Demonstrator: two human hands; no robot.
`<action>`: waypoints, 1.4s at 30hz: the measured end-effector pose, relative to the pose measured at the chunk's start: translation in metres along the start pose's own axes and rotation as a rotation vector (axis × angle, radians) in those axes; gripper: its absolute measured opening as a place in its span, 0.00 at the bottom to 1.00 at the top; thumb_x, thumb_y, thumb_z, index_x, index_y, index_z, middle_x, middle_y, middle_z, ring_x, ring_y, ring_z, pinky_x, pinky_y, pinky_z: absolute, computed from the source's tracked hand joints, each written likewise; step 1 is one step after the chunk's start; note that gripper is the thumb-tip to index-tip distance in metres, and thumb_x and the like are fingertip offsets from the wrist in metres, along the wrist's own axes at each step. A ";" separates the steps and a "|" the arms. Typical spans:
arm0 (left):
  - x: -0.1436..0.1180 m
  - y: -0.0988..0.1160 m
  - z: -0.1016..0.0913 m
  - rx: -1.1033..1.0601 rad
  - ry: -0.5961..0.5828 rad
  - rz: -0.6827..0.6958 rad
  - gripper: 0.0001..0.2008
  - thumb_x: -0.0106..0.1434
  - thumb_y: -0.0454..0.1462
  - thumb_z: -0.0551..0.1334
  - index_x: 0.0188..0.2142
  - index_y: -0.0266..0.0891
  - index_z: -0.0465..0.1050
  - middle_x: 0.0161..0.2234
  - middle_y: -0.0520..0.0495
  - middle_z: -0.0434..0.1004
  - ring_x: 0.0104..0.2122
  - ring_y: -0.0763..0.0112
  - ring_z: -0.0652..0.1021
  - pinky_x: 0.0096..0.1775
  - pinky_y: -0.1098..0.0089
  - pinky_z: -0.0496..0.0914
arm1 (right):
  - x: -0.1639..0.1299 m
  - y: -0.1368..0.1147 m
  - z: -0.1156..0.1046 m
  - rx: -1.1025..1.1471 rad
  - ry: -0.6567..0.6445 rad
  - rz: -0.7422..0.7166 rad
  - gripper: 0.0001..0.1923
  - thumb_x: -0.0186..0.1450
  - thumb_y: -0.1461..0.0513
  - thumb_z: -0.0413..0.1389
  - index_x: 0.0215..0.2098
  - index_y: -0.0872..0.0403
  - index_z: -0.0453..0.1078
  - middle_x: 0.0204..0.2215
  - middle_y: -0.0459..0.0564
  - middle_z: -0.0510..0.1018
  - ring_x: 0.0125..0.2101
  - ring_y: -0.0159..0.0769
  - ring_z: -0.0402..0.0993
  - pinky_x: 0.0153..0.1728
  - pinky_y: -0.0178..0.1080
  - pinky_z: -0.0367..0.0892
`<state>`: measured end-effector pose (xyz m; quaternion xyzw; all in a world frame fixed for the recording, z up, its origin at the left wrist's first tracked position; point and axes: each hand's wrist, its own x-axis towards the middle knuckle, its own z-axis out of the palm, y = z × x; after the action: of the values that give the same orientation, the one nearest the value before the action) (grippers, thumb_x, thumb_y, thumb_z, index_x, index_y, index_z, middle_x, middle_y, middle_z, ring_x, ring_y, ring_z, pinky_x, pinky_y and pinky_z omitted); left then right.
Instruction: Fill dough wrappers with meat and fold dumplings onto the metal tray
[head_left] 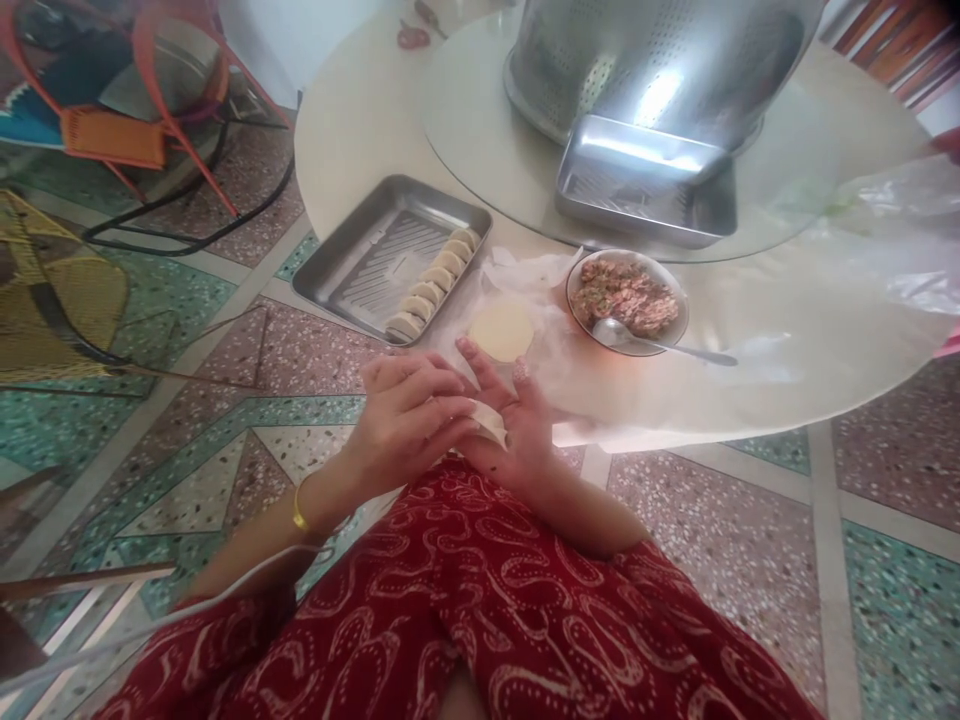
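A pale folded dumpling (489, 422) is between my two hands at the near table edge. My left hand (412, 410), with a yellow band at the wrist, has its fingers curled over the dumpling's left end. My right hand (517, 430) cradles the dumpling against its palm, two fingers pointing forward with white flour on a tip. Just beyond the fingers lies a round dough wrapper (502, 327) on a floury plastic sheet. To its right, a bowl (681, 328) holds minced filling (626, 292), with a metal spoon (701, 354) resting in it.
A metal tray (341, 268) at left carries a row of finished dumplings (431, 285). Behind the bowl, another metal tray (637, 225) and a large perforated pot (652, 60) stand on the glass turntable (480, 130). Clear plastic (900, 230) covers the right side. Chairs (112, 135) stand left.
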<state>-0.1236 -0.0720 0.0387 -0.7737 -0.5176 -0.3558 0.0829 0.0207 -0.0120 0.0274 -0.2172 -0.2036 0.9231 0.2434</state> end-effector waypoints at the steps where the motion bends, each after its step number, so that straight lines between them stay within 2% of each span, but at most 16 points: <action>1: 0.000 0.001 0.001 0.006 -0.005 0.014 0.04 0.63 0.36 0.66 0.37 0.44 0.72 0.36 0.51 0.79 0.40 0.65 0.76 0.40 0.59 0.69 | 0.001 0.001 -0.001 0.036 -0.013 -0.013 0.24 0.66 0.45 0.44 0.52 0.44 0.69 0.49 0.48 0.77 0.46 0.36 0.72 0.43 0.41 0.71; 6: -0.004 0.000 0.005 0.069 0.000 0.119 0.04 0.64 0.35 0.65 0.38 0.44 0.71 0.37 0.52 0.80 0.36 0.67 0.75 0.37 0.62 0.70 | 0.005 0.006 -0.009 0.141 -0.080 0.037 0.27 0.66 0.44 0.41 0.55 0.45 0.68 0.51 0.47 0.78 0.42 0.36 0.75 0.40 0.41 0.72; 8: -0.006 -0.001 0.006 0.097 -0.004 0.140 0.04 0.64 0.35 0.65 0.38 0.44 0.72 0.37 0.52 0.80 0.36 0.67 0.75 0.37 0.61 0.69 | 0.006 0.006 -0.011 0.175 -0.090 0.049 0.28 0.65 0.42 0.43 0.54 0.45 0.69 0.49 0.48 0.79 0.41 0.36 0.75 0.40 0.40 0.72; 12: -0.009 -0.001 0.005 0.083 -0.007 0.078 0.07 0.63 0.38 0.67 0.41 0.46 0.73 0.37 0.51 0.81 0.36 0.65 0.75 0.38 0.59 0.68 | 0.007 0.007 -0.013 0.178 -0.087 0.037 0.28 0.63 0.41 0.48 0.53 0.45 0.70 0.49 0.48 0.79 0.40 0.38 0.75 0.38 0.41 0.73; 15: -0.010 -0.001 0.002 0.054 -0.017 0.010 0.11 0.62 0.40 0.68 0.43 0.47 0.73 0.36 0.51 0.81 0.37 0.64 0.75 0.39 0.59 0.67 | 0.006 0.006 -0.013 0.156 -0.082 0.033 0.27 0.65 0.42 0.45 0.53 0.44 0.70 0.51 0.47 0.79 0.43 0.39 0.75 0.37 0.42 0.73; 19: -0.011 0.000 0.001 0.035 -0.001 -0.064 0.08 0.61 0.39 0.68 0.39 0.45 0.73 0.34 0.51 0.80 0.37 0.64 0.75 0.39 0.60 0.66 | 0.007 0.006 -0.012 0.184 -0.064 0.019 0.27 0.66 0.42 0.42 0.52 0.44 0.71 0.51 0.47 0.79 0.43 0.38 0.76 0.38 0.41 0.73; 23: -0.013 0.002 0.003 0.036 0.009 -0.051 0.05 0.62 0.36 0.67 0.36 0.43 0.73 0.33 0.51 0.80 0.37 0.66 0.75 0.39 0.61 0.65 | 0.007 0.007 -0.011 0.190 -0.077 0.004 0.27 0.67 0.43 0.41 0.53 0.45 0.70 0.50 0.48 0.80 0.42 0.37 0.76 0.39 0.39 0.72; 30: -0.013 0.004 0.008 0.008 0.022 -0.031 0.04 0.62 0.33 0.66 0.33 0.41 0.72 0.32 0.52 0.79 0.34 0.69 0.75 0.39 0.64 0.66 | 0.007 0.010 -0.011 0.195 -0.094 0.011 0.27 0.67 0.43 0.42 0.53 0.45 0.69 0.49 0.49 0.80 0.41 0.38 0.76 0.43 0.42 0.72; 38: -0.015 0.004 0.005 -0.060 0.012 -0.098 0.07 0.63 0.38 0.67 0.38 0.41 0.72 0.33 0.50 0.80 0.35 0.68 0.77 0.41 0.62 0.67 | 0.008 0.010 -0.013 0.204 -0.104 -0.007 0.26 0.67 0.43 0.42 0.51 0.46 0.70 0.50 0.49 0.80 0.43 0.39 0.76 0.45 0.44 0.72; 42: -0.016 0.006 0.008 -0.072 0.036 -0.129 0.03 0.63 0.35 0.66 0.35 0.42 0.72 0.32 0.52 0.80 0.34 0.70 0.77 0.41 0.63 0.66 | 0.009 0.011 -0.013 0.198 -0.106 -0.028 0.25 0.67 0.43 0.43 0.51 0.45 0.70 0.49 0.49 0.81 0.43 0.38 0.77 0.47 0.46 0.72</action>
<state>-0.1181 -0.0828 0.0238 -0.7346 -0.5518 -0.3926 0.0413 0.0159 -0.0126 0.0086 -0.1404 -0.1272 0.9454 0.2653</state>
